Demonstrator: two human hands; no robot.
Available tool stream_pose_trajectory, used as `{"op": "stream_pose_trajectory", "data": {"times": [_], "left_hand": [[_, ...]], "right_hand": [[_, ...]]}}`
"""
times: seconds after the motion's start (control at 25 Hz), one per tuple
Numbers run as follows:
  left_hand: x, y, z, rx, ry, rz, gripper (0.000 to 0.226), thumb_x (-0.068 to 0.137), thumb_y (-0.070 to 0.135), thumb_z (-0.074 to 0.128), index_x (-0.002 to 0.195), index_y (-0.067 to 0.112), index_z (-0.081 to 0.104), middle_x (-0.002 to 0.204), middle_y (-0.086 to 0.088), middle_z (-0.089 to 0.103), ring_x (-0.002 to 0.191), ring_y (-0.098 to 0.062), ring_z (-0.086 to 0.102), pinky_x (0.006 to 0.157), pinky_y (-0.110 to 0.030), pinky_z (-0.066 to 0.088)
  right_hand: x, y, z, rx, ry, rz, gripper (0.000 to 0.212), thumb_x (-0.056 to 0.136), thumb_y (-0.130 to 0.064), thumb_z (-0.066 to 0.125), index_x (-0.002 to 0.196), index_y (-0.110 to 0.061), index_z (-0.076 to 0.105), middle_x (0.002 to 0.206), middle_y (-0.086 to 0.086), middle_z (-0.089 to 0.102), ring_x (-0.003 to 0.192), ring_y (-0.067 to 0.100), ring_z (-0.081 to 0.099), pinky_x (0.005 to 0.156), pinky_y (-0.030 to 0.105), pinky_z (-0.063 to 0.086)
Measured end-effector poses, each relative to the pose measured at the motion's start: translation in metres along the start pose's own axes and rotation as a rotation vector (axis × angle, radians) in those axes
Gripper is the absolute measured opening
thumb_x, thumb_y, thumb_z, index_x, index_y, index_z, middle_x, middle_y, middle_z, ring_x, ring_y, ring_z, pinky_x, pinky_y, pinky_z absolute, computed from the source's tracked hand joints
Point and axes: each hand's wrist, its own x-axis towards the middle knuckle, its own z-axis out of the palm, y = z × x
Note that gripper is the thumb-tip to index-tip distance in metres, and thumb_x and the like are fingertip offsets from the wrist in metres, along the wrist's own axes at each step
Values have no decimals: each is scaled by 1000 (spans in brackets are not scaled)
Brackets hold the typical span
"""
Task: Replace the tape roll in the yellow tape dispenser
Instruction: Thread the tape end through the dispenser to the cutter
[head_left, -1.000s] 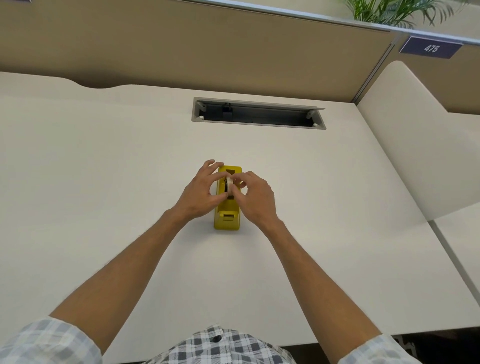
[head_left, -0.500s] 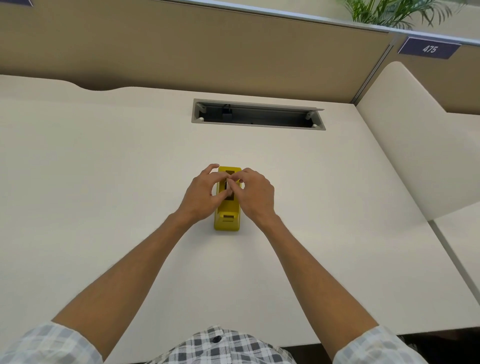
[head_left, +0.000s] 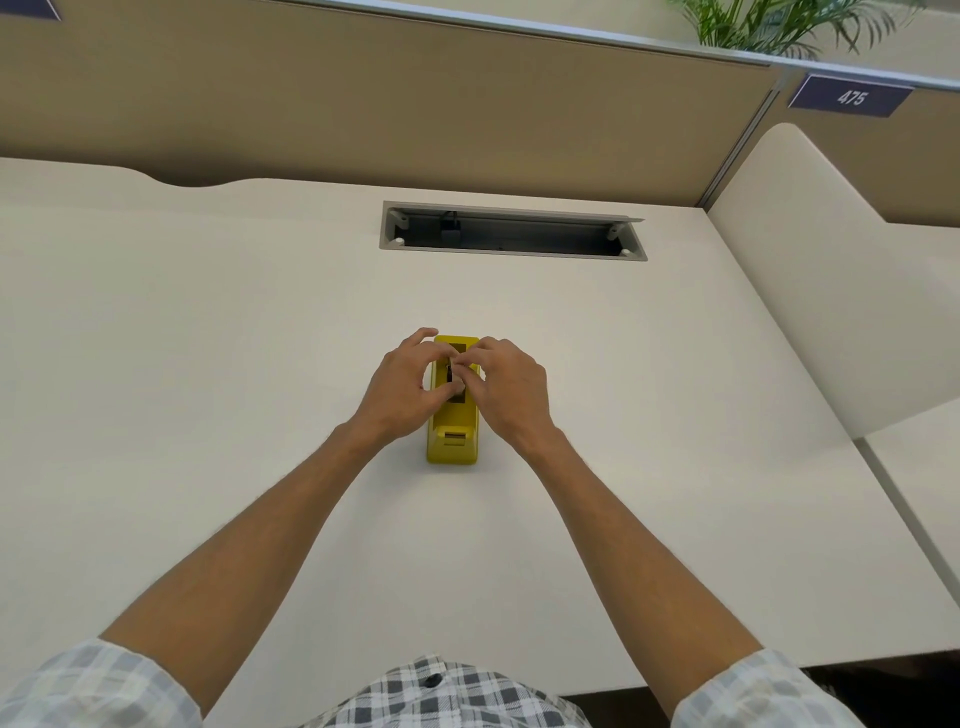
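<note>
Seating the roll (head_left: 451, 378) in the dispenser (head_left: 452, 441): left hand (head_left: 402, 395) and right hand (head_left: 511, 392) both pinching it. Next: pressing straight down into the cradle.

Bright, even light falls from overhead on the pale desk (head_left: 208, 364), with no glare and only soft, short shadows under the forearms and beside the yellow tape dispenser (head_left: 452, 441). The wide lens bends straight lines: beyond the dispenser the partition (head_left: 363, 104) bows, and the desk edges curve toward the corners. Focus is fairly sharp at the dispenser, though detail between the fingertips there is perhaps too small to resolve.
</note>
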Motion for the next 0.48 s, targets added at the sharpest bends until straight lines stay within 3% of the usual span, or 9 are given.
{"op": "stream_pose_trajectory", "data": {"times": [0.32, 0.48], "left_hand": [[0, -2, 1, 9, 17, 1, 34, 83, 27, 70, 116, 23, 62, 139, -3, 53, 139, -16, 35, 104, -42, 37], [0, -5, 3, 31, 0, 16, 43, 84, 29, 70, 125, 21, 59, 138, 1, 54, 140, -15, 32, 106, -41, 35]], "right_hand": [[-2, -1, -1, -72, 4, -88, 20, 95, -26, 56, 103, -20, 73, 101, -3, 68, 93, 18, 60, 65, 33, 47], [-5, 1, 1, -90, 52, -123, 15, 94, -21, 58, 95, -17, 73, 98, -3, 69, 90, 19, 60, 59, 28, 41]]}}
